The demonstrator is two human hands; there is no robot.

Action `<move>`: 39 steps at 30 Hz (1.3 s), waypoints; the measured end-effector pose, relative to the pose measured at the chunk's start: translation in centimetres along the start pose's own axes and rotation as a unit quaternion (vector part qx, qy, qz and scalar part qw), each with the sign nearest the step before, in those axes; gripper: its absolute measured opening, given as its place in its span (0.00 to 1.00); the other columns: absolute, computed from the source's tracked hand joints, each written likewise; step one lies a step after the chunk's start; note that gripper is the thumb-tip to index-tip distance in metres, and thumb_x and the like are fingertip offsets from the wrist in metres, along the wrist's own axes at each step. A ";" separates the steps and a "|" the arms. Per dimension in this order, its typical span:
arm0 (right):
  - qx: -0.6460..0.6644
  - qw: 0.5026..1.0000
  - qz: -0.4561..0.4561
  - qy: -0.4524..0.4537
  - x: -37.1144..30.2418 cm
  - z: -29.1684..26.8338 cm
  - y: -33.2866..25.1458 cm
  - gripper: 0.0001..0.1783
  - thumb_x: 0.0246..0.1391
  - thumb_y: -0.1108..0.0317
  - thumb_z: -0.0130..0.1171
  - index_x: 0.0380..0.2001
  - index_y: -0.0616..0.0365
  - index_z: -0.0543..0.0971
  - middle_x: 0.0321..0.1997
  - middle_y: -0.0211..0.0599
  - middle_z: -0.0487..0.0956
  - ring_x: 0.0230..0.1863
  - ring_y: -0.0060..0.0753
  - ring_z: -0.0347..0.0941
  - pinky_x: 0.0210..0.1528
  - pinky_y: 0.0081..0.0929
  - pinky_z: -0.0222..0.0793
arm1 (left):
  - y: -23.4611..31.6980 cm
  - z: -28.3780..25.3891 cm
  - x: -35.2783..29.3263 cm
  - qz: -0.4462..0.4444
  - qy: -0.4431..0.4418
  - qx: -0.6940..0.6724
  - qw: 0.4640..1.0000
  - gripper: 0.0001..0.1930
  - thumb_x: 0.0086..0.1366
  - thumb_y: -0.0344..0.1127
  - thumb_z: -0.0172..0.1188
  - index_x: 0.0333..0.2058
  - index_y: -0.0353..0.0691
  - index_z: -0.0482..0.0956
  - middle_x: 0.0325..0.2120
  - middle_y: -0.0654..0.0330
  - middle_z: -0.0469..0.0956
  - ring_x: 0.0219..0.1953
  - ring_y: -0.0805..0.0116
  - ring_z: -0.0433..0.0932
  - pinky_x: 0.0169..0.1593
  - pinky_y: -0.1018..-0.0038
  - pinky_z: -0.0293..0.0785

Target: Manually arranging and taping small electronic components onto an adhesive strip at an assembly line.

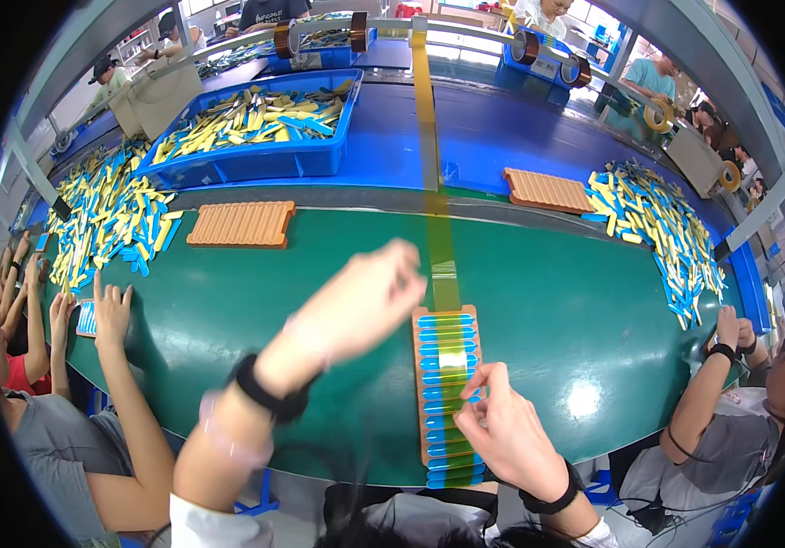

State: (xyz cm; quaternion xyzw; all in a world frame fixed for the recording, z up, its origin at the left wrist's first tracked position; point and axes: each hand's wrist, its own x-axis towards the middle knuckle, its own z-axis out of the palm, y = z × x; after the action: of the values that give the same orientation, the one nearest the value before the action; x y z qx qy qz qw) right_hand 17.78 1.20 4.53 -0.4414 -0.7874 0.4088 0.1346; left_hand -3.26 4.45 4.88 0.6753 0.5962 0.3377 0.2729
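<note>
In front of me lies a ribbed orange-brown tray (419, 402), its grooves filled with small blue strips (438, 379). A band of clear yellow tape (438, 237) comes down from the rail above and runs lengthwise over the strips. Several strips overhang the tray's near end. My right hand (516, 434) is at the tray's right side, thumb and forefinger bent together over the strip ends; what they pinch, if anything, cannot be made out. Smeared by motion, my left hand (370, 297) is above the table, left of the tape, and its grip is unclear.
Spare ribbed trays lie at the left (242, 225) and right (548, 190). Heaps of loose yellow and blue strips flank the green table (338, 247), left (114, 215) and right (662, 228). A full blue bin (274, 164) stands behind. Co-workers sit on both sides; a metal rail (475, 30) crosses above.
</note>
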 end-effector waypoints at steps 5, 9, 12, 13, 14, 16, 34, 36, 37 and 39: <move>-0.012 1.000 -0.002 -0.010 0.4 0.2 -0.3 0.15 0.46 0.73 0.50 0.35 0.63 0.58 0.23 0.45 0.70 0.25 0.42 0.72 0.29 0.34 0.66 | -5.6 1.8 9.3 -0.206 0.034 -0.367 0.906 0.31 0.55 0.44 0.57 0.47 0.22 0.58 0.42 0.45 0.68 0.41 0.58 0.71 0.44 0.71 0.69; -0.026 0.999 0.024 -0.025 0.8 0.1 -0.7 0.15 0.47 0.72 0.49 0.35 0.63 0.57 0.25 0.47 0.69 0.25 0.42 0.72 0.28 0.35 0.66 | -6.4 3.2 10.8 -0.214 0.003 -0.460 0.862 0.17 0.60 0.37 0.51 0.42 0.28 0.67 0.38 0.52 0.73 0.40 0.66 0.73 0.44 0.73 0.70; -0.041 0.999 0.000 -0.014 1.7 0.2 -0.5 0.15 0.47 0.72 0.49 0.34 0.64 0.57 0.29 0.49 0.67 0.22 0.46 0.71 0.26 0.38 0.64 | -6.5 4.0 10.9 -0.150 0.037 -0.413 0.897 0.14 0.61 0.35 0.48 0.39 0.28 0.71 0.35 0.55 0.76 0.38 0.70 0.74 0.43 0.76 0.70; -0.040 0.999 0.004 -0.016 2.3 0.2 -0.5 0.15 0.47 0.72 0.49 0.34 0.64 0.57 0.29 0.49 0.67 0.22 0.46 0.71 0.26 0.38 0.64 | -6.4 4.1 10.8 -0.154 0.036 -0.414 0.896 0.14 0.61 0.35 0.48 0.39 0.28 0.71 0.35 0.55 0.76 0.38 0.70 0.74 0.43 0.76 0.70; -0.050 0.999 0.003 -0.010 2.9 0.1 -0.6 0.15 0.46 0.72 0.49 0.34 0.64 0.57 0.30 0.50 0.67 0.23 0.49 0.70 0.26 0.39 0.64 | -6.2 4.2 10.7 -0.123 0.043 -0.389 0.912 0.14 0.61 0.34 0.48 0.38 0.28 0.72 0.34 0.55 0.76 0.38 0.71 0.74 0.43 0.78 0.70; -0.064 0.998 0.000 0.017 4.4 -0.2 -1.0 0.15 0.45 0.73 0.49 0.33 0.64 0.57 0.33 0.53 0.66 0.28 0.56 0.67 0.30 0.42 0.63 | -6.0 4.6 10.7 -0.074 0.061 -0.345 0.934 0.13 0.61 0.34 0.48 0.37 0.27 0.73 0.32 0.56 0.77 0.36 0.76 0.74 0.43 0.81 0.68; -0.039 0.995 -0.033 0.089 6.8 -3.9 0.1 0.20 0.45 0.73 0.47 0.44 0.65 0.59 0.45 0.51 0.64 0.38 0.48 0.70 0.40 0.37 0.66 | -6.5 6.1 9.5 -0.041 0.306 0.139 0.941 0.43 0.57 0.56 0.46 0.50 0.13 0.49 0.50 0.27 0.52 0.59 0.42 0.46 0.57 0.61 0.51; -0.058 0.994 -0.033 0.091 6.0 -4.0 1.5 0.21 0.45 0.73 0.47 0.45 0.65 0.59 0.45 0.52 0.63 0.39 0.48 0.70 0.40 0.37 0.66 | -6.7 4.6 8.5 -0.171 0.074 0.100 0.978 0.36 0.55 0.61 0.46 0.38 0.23 0.70 0.47 0.26 0.56 0.60 0.41 0.36 0.61 0.63 0.36; -0.080 0.992 -0.023 0.096 5.7 -4.1 2.2 0.22 0.45 0.73 0.47 0.45 0.65 0.59 0.46 0.52 0.63 0.40 0.48 0.69 0.40 0.36 0.66 | -4.8 4.4 7.4 -0.200 0.015 0.041 0.979 0.35 0.54 0.61 0.48 0.38 0.25 0.69 0.46 0.31 0.60 0.58 0.44 0.48 0.60 0.61 0.42; -0.081 0.992 -0.006 0.094 5.4 -4.4 3.4 0.24 0.44 0.73 0.48 0.47 0.65 0.58 0.47 0.52 0.62 0.43 0.49 0.67 0.43 0.36 0.65 | -3.7 3.8 6.0 -0.212 -0.014 -0.211 0.954 0.29 0.56 0.57 0.49 0.37 0.31 0.72 0.47 0.40 0.64 0.53 0.51 0.59 0.57 0.60 0.50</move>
State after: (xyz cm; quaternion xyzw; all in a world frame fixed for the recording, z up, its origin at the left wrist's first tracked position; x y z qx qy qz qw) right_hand 19.17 8.80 3.95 -0.4824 -0.8044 0.2998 0.1741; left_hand -2.20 11.05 0.46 0.4653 0.6369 0.3808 0.4826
